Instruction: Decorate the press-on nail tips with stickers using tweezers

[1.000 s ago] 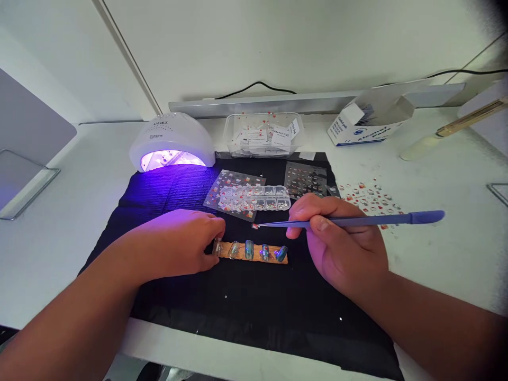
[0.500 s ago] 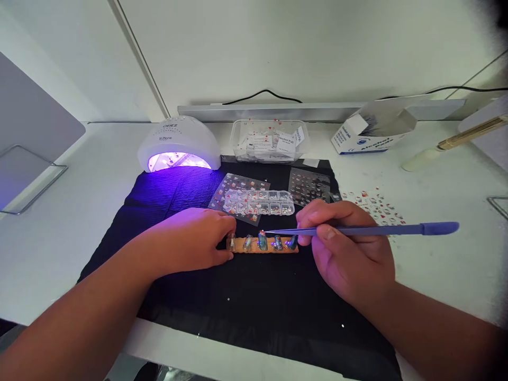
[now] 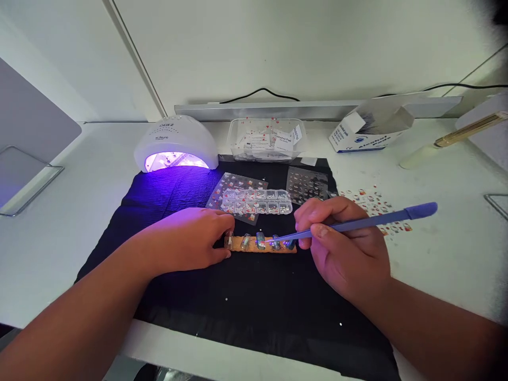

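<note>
A wooden stick (image 3: 262, 244) carrying several shiny artificial nails lies on a black mat (image 3: 254, 296). My left hand (image 3: 190, 238) pinches the stick's left end and holds it down. My right hand (image 3: 345, 248) grips blue tweezers (image 3: 357, 225) like a pen. The tweezer tip touches down on the middle nail of the row. Whatever small piece sits at the tip is too tiny to make out.
A lit UV nail lamp (image 3: 177, 145) glows purple at the mat's back left. A clear compartment box of charms (image 3: 257, 201) and sticker sheets (image 3: 307, 182) lie behind the stick. A clear tub (image 3: 268, 140), an alcohol pad box (image 3: 365, 132) and more stickers (image 3: 377, 206) sit on the white table.
The tweezer tip, which carried a small red piece above the stick, has come down onto the middle nail. The tweezers' rear end has tilted upward. My left hand stays on the stick.
</note>
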A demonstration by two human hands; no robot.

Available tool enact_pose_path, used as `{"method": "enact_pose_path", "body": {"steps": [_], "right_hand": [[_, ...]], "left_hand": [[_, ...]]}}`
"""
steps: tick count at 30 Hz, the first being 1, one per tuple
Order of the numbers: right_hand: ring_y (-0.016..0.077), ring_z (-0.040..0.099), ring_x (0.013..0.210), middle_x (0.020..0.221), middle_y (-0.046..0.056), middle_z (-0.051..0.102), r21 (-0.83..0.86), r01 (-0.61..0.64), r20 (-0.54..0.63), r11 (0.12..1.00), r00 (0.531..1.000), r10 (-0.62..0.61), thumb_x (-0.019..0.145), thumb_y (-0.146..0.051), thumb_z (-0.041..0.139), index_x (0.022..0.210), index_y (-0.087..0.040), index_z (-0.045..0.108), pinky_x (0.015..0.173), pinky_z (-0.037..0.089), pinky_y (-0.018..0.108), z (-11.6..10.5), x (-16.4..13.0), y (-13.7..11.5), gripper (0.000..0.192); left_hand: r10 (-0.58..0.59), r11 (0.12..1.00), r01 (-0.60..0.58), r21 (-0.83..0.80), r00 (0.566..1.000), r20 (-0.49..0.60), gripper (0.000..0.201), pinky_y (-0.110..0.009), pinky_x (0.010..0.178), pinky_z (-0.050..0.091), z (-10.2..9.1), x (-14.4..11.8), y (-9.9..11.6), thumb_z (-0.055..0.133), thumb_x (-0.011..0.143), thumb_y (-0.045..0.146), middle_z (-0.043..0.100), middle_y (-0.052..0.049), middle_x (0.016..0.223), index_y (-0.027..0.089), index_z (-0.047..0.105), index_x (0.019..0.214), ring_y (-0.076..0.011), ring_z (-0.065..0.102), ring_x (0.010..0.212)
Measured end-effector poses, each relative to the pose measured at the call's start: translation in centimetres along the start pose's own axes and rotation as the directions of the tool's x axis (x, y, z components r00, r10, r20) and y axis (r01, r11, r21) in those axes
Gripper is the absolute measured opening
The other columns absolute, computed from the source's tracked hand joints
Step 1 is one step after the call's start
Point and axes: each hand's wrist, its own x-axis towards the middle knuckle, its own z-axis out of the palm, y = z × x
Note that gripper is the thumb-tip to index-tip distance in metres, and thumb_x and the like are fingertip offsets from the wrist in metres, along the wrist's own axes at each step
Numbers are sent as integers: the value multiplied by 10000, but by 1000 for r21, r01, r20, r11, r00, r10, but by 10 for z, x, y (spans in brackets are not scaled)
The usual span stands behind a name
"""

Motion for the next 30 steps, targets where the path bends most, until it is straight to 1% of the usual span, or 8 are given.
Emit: {"method": "enact_pose_path", "body": {"steps": [5, 8, 11, 14, 18, 21, 25, 30], "right_hand": [[143, 544, 550, 643, -4, 599, 24, -52, 8, 998, 999, 52, 788, -218, 742, 754, -283, 720, 412, 428, 255, -2, 2, 1, 77], [136, 540, 533, 624, -9, 596, 22, -72, 2, 997, 997, 72, 773, -195, 739, 732, -278, 721, 411, 429, 248, 0, 4, 0, 94], [126, 542, 508, 616, -15, 602, 10, -90, -9, 996, 996, 90, 752, -178, 738, 713, -266, 712, 410, 434, 243, 3, 5, -2, 99], [113, 546, 474, 610, -25, 606, 0, -127, -24, 992, 992, 127, 720, -149, 728, 692, -250, 695, 411, 441, 239, 4, 5, -3, 109], [108, 544, 460, 594, -33, 605, -3, -142, -43, 990, 989, 141, 684, -112, 691, 687, -240, 684, 409, 431, 235, 4, 6, -3, 128], [99, 540, 456, 590, -38, 599, 5, -140, -39, 990, 989, 140, 681, -94, 647, 687, -233, 682, 413, 425, 231, 4, 7, -2, 144], [88, 540, 458, 598, -43, 592, 8, -150, -32, 989, 988, 150, 686, -76, 619, 696, -226, 680, 427, 430, 225, 3, 8, -1, 162], [87, 527, 455, 603, -46, 579, -15, -183, -32, 983, 983, 183, 685, -104, 629, 693, -223, 659, 428, 426, 234, 4, 8, -1, 124]], "left_hand": [[1, 1000, -1, 0, 1000, -3, 142, -337, 664, 413, 2, 0, -1, 624, 830, 337, 651, -14, 891, 216, 557, 863, -213, 623, 772], [-7, 1000, 7, 6, 1000, -26, 257, -359, 701, 425, 3, -1, 1, 661, 805, 399, 638, -20, 980, 225, 559, 965, -235, 626, 830], [-14, 1000, 14, 8, 997, -73, 361, -380, 736, 441, 5, -2, 4, 675, 796, 444, 621, -31, 1070, 227, 553, 1058, -248, 632, 875], [15, 1000, -16, -5, 989, -148, 409, -383, 761, 460, 6, -2, 8, 663, 815, 442, 605, -43, 1132, 231, 541, 1143, -245, 633, 911], [58, 998, -65, -21, 966, -251, 382, -389, 781, 488, 8, 0, 11, 631, 842, 421, 590, -62, 1115, 219, 551, 1157, -242, 619, 929], [100, 993, -115, -36, 950, -297, 372, -397, 791, 500, 11, 3, 12, 640, 841, 408, 581, -67, 1086, 199, 568, 1139, -237, 607, 918], [156, 984, -176, -36, 937, -313, 365, -400, 816, 497, 14, 6, 13, 645, 849, 401, 574, -71, 1058, 170, 591, 1126, -239, 591, 939], [176, 979, -199, -48, 936, -305, 310, -384, 775, 492, 15, 7, 15, 630, 870, 373, 582, -66, 1023, 166, 607, 1099, -228, 585, 898]]}}
